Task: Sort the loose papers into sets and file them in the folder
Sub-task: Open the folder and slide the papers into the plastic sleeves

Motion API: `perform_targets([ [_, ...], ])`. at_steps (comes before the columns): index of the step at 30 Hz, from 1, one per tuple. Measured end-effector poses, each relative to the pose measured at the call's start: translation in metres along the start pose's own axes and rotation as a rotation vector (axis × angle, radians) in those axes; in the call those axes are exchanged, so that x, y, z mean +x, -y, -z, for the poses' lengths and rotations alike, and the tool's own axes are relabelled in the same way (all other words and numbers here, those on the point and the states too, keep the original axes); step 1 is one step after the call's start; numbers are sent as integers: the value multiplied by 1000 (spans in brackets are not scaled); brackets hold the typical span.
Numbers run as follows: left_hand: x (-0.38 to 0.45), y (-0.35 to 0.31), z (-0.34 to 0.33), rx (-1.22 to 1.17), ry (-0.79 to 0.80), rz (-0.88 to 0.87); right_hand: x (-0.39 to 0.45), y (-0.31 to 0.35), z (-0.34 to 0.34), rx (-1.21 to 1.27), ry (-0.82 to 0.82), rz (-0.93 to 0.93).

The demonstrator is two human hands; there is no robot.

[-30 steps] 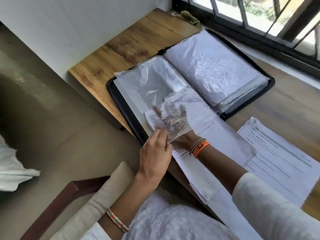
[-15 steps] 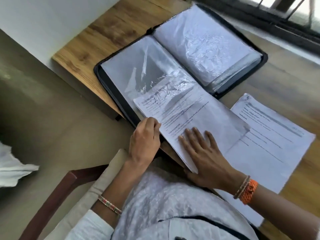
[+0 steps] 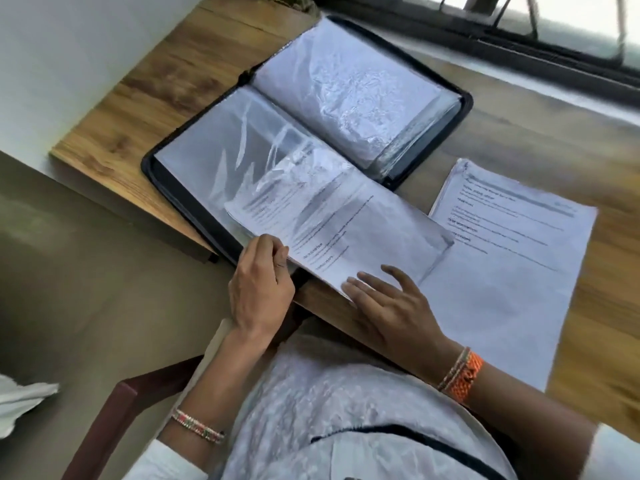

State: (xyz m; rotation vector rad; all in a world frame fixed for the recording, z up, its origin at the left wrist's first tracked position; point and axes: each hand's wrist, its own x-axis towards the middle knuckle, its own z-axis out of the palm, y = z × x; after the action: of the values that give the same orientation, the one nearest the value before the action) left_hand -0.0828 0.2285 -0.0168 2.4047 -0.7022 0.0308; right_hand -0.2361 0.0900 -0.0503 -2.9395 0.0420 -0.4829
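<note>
Here: left grip (image 3: 261,282) pinching sleeve (image 3: 242,161) edge | right grip (image 3: 391,306) spread on half-inserted papers (image 3: 346,230) | stack (image 3: 512,258) beside folder (image 3: 464,102).

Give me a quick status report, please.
Left hand pinches sleeve edge; right hand flat on papers. Papers partly in folder. Nothing blocking.

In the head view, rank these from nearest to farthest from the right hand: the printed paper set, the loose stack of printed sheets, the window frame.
1. Printed paper set: under the right hand's fingertips.
2. Loose stack of printed sheets: flat on the table, to its right.
3. Dark window frame: far edge, beyond the folder.
</note>
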Motion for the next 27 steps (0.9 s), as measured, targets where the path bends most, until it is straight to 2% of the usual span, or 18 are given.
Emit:
perform_targets([
  [5,-3,-1,0,30,32,17,61,16,-27,51,119,25],
  [9,-4,0,2,32,-1,30,58,2,-17,90,248,41],
  [14,-5,-7,2,-19,-52,35,33,-34,-16,-22,217,30],
  [19,-4,-2,0,26,-56,2,91,-36,-35,-48,175,113],
  [23,-3,2,-3,39,-54,-20,140,-32,-53,-21,201,105],
  [27,-5,9,-13,-116,-54,15,167,-34,-66,78,286,150],
])
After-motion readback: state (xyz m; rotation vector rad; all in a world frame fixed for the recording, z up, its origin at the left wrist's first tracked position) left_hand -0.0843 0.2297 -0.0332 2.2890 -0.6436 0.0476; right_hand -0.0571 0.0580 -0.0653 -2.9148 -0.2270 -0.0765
